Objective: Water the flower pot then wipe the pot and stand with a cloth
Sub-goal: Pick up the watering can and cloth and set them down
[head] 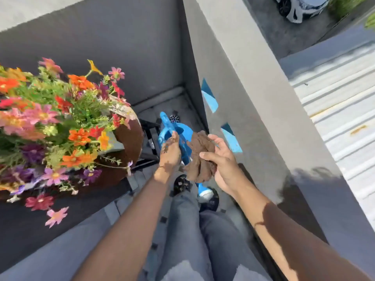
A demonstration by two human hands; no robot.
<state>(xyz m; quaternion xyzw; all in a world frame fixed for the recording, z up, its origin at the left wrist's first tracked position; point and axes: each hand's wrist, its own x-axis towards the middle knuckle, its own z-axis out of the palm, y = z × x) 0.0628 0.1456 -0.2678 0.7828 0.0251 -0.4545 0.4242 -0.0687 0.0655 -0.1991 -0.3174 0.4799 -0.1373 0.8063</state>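
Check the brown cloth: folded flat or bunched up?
Bunched up. The brown cloth hangs crumpled in deep folds from the right hand, beside the left hand.

The floor was paved in grey tiles with small dark squares at their corners, hemmed in by grey walls on the far side and on the right. A black metal stand stood on it in the far corner, carrying the brown flower pot. A pale pipe lay along the foot of the far wall. The person's two dark shoes rested on the tiles just beside the stand. Whether the blue watering can touched the floor could not be told.
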